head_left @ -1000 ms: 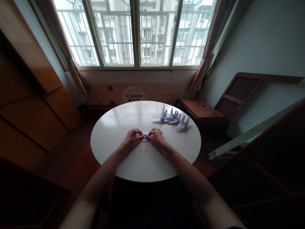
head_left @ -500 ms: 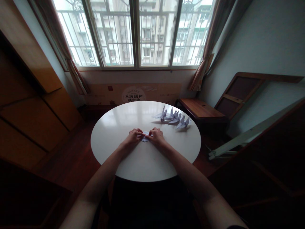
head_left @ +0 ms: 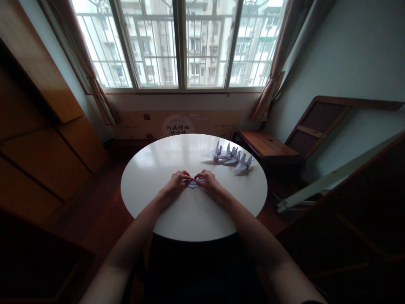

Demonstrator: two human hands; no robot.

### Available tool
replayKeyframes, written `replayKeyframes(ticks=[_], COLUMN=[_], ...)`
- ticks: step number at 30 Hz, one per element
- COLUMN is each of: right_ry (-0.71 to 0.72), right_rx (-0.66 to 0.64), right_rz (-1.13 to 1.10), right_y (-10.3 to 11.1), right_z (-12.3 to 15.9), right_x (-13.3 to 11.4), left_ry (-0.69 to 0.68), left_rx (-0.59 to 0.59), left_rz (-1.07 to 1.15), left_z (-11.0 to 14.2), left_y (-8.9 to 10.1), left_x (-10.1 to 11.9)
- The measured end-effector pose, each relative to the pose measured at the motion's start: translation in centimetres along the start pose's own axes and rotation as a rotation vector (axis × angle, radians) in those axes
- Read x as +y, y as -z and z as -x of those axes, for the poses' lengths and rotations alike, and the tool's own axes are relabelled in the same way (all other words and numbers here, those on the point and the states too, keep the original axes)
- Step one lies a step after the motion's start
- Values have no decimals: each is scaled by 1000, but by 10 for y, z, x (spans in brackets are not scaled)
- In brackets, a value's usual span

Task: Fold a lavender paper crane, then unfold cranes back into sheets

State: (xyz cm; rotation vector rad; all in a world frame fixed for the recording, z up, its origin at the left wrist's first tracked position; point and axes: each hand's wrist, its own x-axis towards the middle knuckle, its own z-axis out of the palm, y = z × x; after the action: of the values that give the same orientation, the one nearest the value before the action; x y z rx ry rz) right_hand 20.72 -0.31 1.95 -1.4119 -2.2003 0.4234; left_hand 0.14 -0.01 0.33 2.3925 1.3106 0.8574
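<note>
A small piece of folded paper point(head_left: 193, 184), pale with a pointed near end, lies on the white oval table point(head_left: 190, 215) between my hands. My left hand point(head_left: 179, 180) pinches it from the left, fingers closed. From the other side my right hand point(head_left: 206, 179) grips its right part, thumb and fingertips pressed together. The fingertips of both hands almost meet over its middle, hiding its upper part. Beyond my right hand stand several folded paper cranes point(head_left: 233, 155), grouped close together.
A wooden bench point(head_left: 268, 143) stands right of the table, by a leaning framed panel point(head_left: 316, 122). Wooden cabinets point(head_left: 41, 160) line the left side. Behind the table are a printed banner point(head_left: 205, 122) and a barred window point(head_left: 205, 46).
My right fingertips have shifted slightly over the folded paper, and a little more of its near part shows. The paper cranes have stayed in place.
</note>
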Motion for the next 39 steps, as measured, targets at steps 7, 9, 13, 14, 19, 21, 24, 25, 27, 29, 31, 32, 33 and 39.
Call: replayKeyframes(ticks=[7,9,13,14,19,21,24,25,27,29,31,32,33,39], right_ry=[11,10,0,-2,-12,-25,-54,-66,-81,-80,-66,-56,-47,6], right_rx=[8,12,23,27,25,-6,-68,-84,-104,-110,-105,-100,-93,-38], right_rz=[33,45,62,66,77,75,65,61,58,56,53,50,49,60], right_y=[-1,-1,-3,-4,-4,0,9,11,15,17,18,18,17,11], right_z=[1,3,4,3,3,3,3,3,2,2,2,2,3,6], right_x=[0,-2,-5,-5,-5,-5,-2,-1,2,4,6,6,7,4], left_ry=[-14,-25,-60,-60,-43,-32,-22,-22,-24,-29,-30,-31,-32,-20], left_rx=[22,35,22,16,-7,-13,-10,-8,-5,-12,-17,-19,-21,-28], left_rz=[21,-10,-43,-52,-45,-41,-41,-42,-45,-44,-51,-61,-76,-242], left_z=[0,1,4,5,4,3,2,2,3,3,4,5,6,6], left_y=[1,0,1,1,2,1,-1,-1,-1,0,2,3,4,3], left_x=[5,9,17,18,17,15,13,13,13,13,16,18,20,35])
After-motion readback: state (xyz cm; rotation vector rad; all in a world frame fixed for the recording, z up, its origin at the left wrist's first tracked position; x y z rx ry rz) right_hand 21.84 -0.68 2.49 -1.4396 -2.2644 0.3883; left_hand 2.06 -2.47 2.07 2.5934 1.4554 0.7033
